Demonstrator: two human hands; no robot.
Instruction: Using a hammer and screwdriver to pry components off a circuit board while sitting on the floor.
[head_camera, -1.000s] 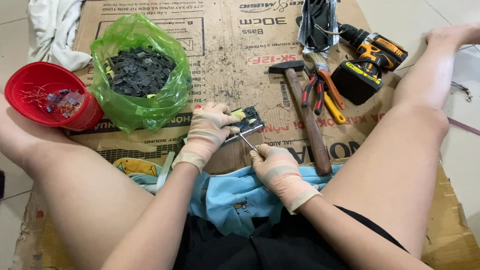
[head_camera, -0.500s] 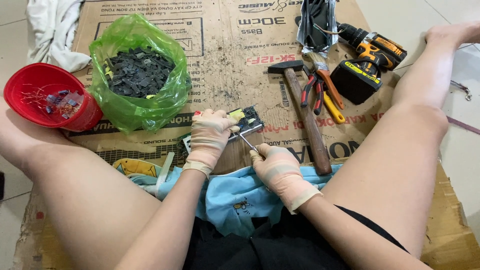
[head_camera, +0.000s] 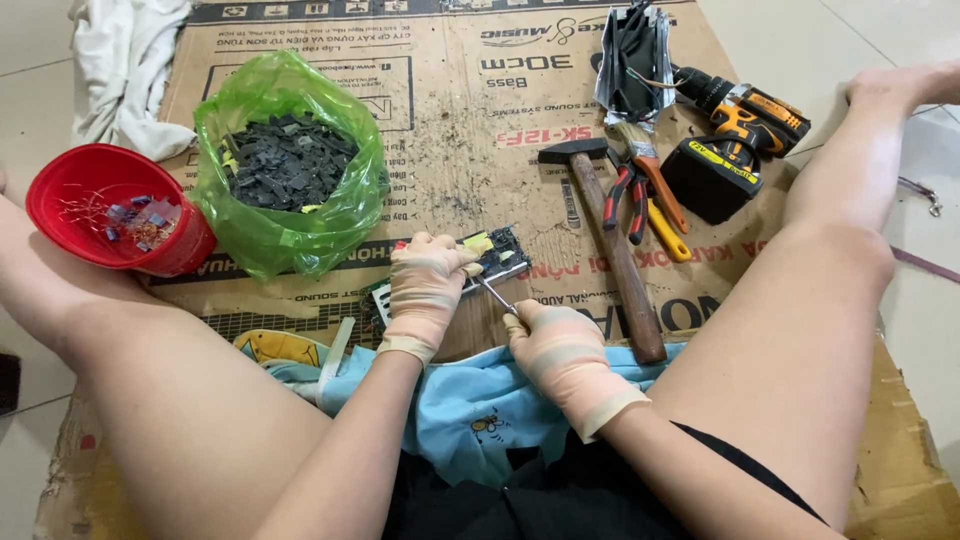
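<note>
Both hands wear thin beige gloves. My left hand (head_camera: 425, 288) presses down on a small green circuit board (head_camera: 500, 250) lying on the cardboard sheet (head_camera: 470, 130) between my legs. My right hand (head_camera: 560, 345) grips a thin metal tool (head_camera: 495, 295), whose tip points up-left and meets the board just under my left fingers. A green plastic bag (head_camera: 285, 170) full of dark chips stands to the left, with a red bowl (head_camera: 110, 205) of small parts beside it.
A wooden-handled hammer (head_camera: 615, 255), red-handled pliers (head_camera: 625, 200), a paint brush (head_camera: 650, 170) and a black-and-orange cordless drill (head_camera: 735, 140) lie to the right. A white rag (head_camera: 125, 70) sits at top left. A light blue cloth (head_camera: 470, 400) covers my lap. My bare legs flank the work.
My left hand has shifted slightly on the circuit board; my right hand with the tool stays in nearly the same spot. Nothing else has moved.
</note>
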